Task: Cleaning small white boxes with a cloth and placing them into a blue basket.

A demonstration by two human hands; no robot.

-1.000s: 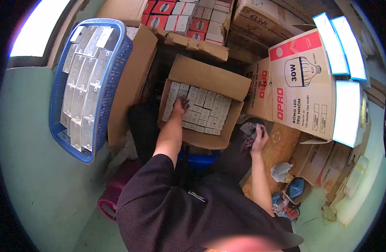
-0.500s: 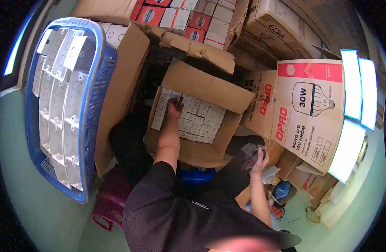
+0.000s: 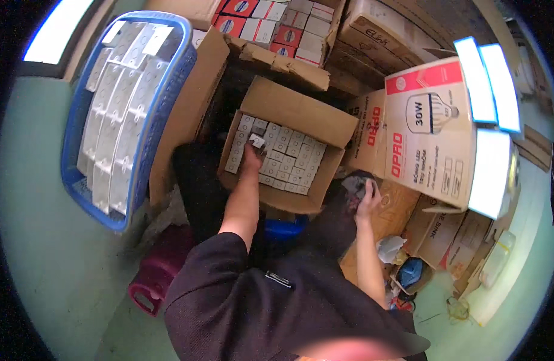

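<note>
An open cardboard carton point(image 3: 301, 111) stands between my legs, packed with rows of small white electrical boxes point(image 3: 286, 162) that have round marks on their faces. My left hand point(image 3: 252, 157) reaches into its left side. Its fingers grip one white electrical box point(image 3: 257, 141), which sits tilted above its neighbours, with a dark gap beside it. Over my right thigh, my right hand point(image 3: 367, 203) is closed around a crumpled grey rag point(image 3: 353, 184) with reddish patches; the fingers partly hide it.
To the left, a blue plastic basket point(image 3: 68, 150) holds stacked white electrical boxes. Beyond the carton, another carton point(image 3: 277, 66) contains red and white packages. A large lamp carton point(image 3: 430, 132) rises at right, with white panels point(image 3: 491, 171) beside it. A maroon plastic stool point(image 3: 159, 271) lies lower left.
My left hand has raised one white electrical box from its row and tilted it. My right hand keeps hold of the rag. The whole view has shifted and turned slightly.
</note>
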